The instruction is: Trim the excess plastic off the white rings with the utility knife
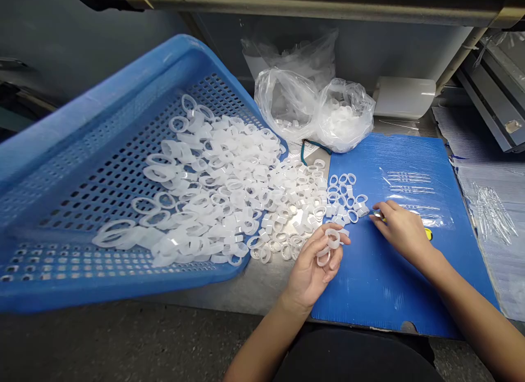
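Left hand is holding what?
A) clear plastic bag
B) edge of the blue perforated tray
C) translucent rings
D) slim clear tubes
C: the left hand curls its fingers around a few translucent rings, lifted clear of the pile on the bench.

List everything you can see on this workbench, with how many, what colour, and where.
Steel bench: one, grey, across the view.
Perforated plastic tray: one, blue, tilted, left.
Corrugated plastic board: one, blue, on the bench, right.
Translucent rings: too many to count, frosted white, in the tray, on the bench and board.
Plastic bags: at least two, clear, at the back, holding rings.
Roll: one, white, back right.
Clear strips: many, colourless, far right.
Left hand: one, holding a few rings, centre.
Right hand: one, on the board, fingertips at a small shiny item.
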Motion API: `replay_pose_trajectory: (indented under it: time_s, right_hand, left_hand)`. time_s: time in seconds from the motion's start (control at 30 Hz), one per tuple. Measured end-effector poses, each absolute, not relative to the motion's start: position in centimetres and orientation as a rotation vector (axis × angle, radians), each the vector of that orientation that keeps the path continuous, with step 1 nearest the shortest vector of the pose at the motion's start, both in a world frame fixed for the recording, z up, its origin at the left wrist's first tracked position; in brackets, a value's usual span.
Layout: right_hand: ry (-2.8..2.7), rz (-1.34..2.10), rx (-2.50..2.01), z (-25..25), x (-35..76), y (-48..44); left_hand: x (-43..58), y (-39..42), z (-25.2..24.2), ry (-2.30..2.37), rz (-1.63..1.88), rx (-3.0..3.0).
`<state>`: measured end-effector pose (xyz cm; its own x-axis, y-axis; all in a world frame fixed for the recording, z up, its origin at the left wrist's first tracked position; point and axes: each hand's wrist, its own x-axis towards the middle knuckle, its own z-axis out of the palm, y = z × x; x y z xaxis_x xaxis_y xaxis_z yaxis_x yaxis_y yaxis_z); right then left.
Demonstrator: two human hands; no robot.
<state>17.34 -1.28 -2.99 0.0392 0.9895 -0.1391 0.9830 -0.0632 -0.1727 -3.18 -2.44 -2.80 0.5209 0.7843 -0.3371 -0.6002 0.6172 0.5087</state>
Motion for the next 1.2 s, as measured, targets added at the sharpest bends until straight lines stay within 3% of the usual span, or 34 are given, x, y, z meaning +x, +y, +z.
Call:
replay_pose_trajectory:
  time_s: [0.27,0.53,0.7,0.97,1.2]
  right_hand:
    - [-2.15,0.553,-2.158,-3.4,15.5,-0.6]
    - [-1.788,1.077,-1.723,1.4,14.8,-3.7]
    - [-1.778,0.942,-1.637,2.0,13.7,-5.2]
    - [-1.654,1.217,-1.358,3.4,14.2,-6.6]
    - [-1.639,1.172,-1.324,3.5,14.3,-7.0]
  left_hand:
    - [-3.2,-2.5,-3.1,0.741,0.758,0.47]
    - [-3.2,-3.9,-2.1,0.961,0.93,1.374]
    - [-2.7,-3.8,-0.9,0.8,1.104,1.786]
    - [-2.3,-3.7,-0.9,0.741,0.966,0.965]
    - [-2.1,-3.7,-1.0,0.674,0.97,0.849]
